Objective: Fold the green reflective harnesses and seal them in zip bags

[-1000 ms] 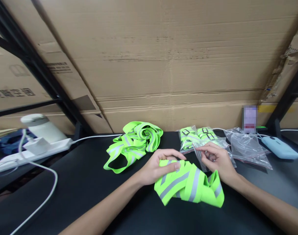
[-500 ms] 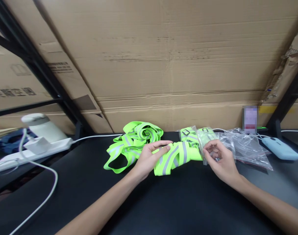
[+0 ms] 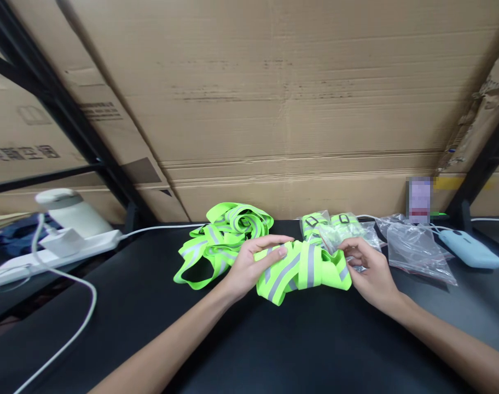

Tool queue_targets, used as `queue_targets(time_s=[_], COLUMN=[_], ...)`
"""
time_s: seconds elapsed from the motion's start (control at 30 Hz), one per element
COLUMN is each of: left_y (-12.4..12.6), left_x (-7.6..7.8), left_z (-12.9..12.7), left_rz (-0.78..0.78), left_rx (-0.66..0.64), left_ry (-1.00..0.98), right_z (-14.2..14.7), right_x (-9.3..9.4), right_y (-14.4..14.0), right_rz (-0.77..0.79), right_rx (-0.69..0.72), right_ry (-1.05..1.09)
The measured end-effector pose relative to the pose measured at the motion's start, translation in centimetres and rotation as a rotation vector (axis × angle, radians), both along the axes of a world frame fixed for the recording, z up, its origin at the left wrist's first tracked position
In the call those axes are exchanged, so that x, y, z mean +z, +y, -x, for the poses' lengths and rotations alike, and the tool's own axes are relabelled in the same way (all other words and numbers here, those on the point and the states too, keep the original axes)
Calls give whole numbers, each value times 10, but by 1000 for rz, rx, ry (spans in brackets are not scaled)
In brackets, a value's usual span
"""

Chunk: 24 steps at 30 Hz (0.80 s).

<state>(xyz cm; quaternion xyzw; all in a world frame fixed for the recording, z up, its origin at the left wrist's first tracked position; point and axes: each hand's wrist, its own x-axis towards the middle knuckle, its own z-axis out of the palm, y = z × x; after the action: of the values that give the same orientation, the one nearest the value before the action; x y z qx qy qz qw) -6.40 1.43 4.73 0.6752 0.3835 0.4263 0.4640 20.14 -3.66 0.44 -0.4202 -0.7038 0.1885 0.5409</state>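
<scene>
My left hand [image 3: 249, 262] grips the left end of a folded neon-green reflective strap bundle [image 3: 302, 271] with grey stripes, held just above the black table [image 3: 159, 306]. At the bundle's right end, my right hand [image 3: 366, 268] pinches a clear plastic bag [image 3: 340, 236] against it. A loose pile of the same green straps [image 3: 225, 238] lies behind my left hand. Two bagged strap bundles [image 3: 327, 224] sit behind my right hand.
Empty clear bags [image 3: 413, 246] lie at the right, with a light blue device [image 3: 469, 247] and its cable beyond. A white power strip [image 3: 48, 251] with a charger and a white cable [image 3: 77, 323] sits at the left. Cardboard boxes [image 3: 274, 109] wall off the back.
The folded bundle was lifted from the near table and carried away from me. My right hand, holding the clear bag, has closed in on the bundle's right end.
</scene>
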Motion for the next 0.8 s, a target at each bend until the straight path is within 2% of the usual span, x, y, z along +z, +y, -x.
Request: queue_targets(time_s=[0.27, 0.5, 0.63, 0.8], left_y=[6, 5, 4, 2], left_x=[-5, -11, -14, -18], left_z=[-2, -7, -8, -11], left_rz=[-67, -140, -195, -227], left_rx=[149, 187, 228, 301], left_ry=[52, 125, 157, 84], right_z=[4, 7, 8, 9], right_x=[0, -2, 0, 0], right_y=[-1, -5, -6, -7], right_rz=[-80, -72, -101, -78], right_rx=[-43, 16, -43, -46], right_ry=[-9, -23, -32, -5])
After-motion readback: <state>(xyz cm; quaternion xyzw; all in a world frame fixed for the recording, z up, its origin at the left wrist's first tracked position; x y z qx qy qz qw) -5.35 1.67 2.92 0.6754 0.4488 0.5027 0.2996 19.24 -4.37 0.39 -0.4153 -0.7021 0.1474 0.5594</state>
